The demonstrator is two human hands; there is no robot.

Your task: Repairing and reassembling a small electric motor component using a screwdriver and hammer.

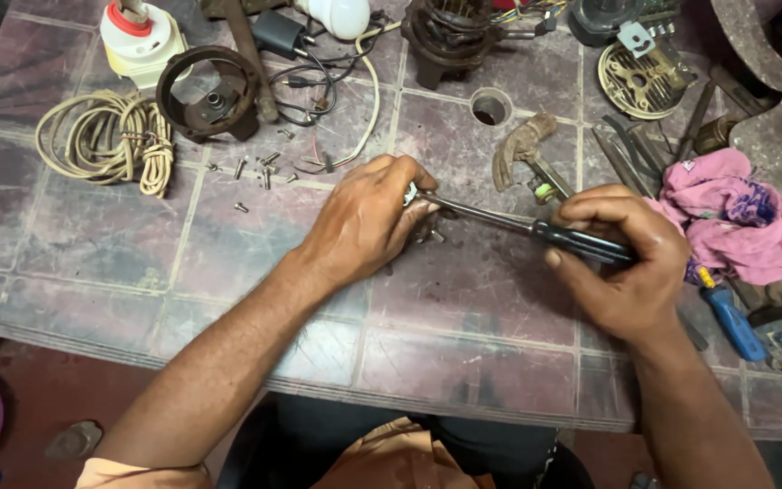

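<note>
My right hand (624, 263) is wrapped tight around the dark handle of a screwdriver (536, 228), whose steel shaft runs up and to the left across the worktop (463, 353) to my left hand (368, 217). That left hand is curled narrow over a small metal part (410, 193) at the tip of the screwdriver, fingers pinching it against the tiled surface; I cannot tell what the part is, as most of it is hidden. A few loose screws (264, 167) lie scattered just beyond my left hand, and farther out I see a round dark metal housing (208, 93) and a coil of pale cord (106, 138) near the far left edge. Behind the housing stands a cream and red socket (140, 36), with a black cable (309, 91) trailing beside it. Just past the screwdriver shaft lies a rusty hammer (522, 145). To the right of my right hand sits a crumpled pink rag (735, 217), touching a blue-handled tool (732, 324) below it. A round brass-coloured grille (642, 83) lies at the far right.
</note>
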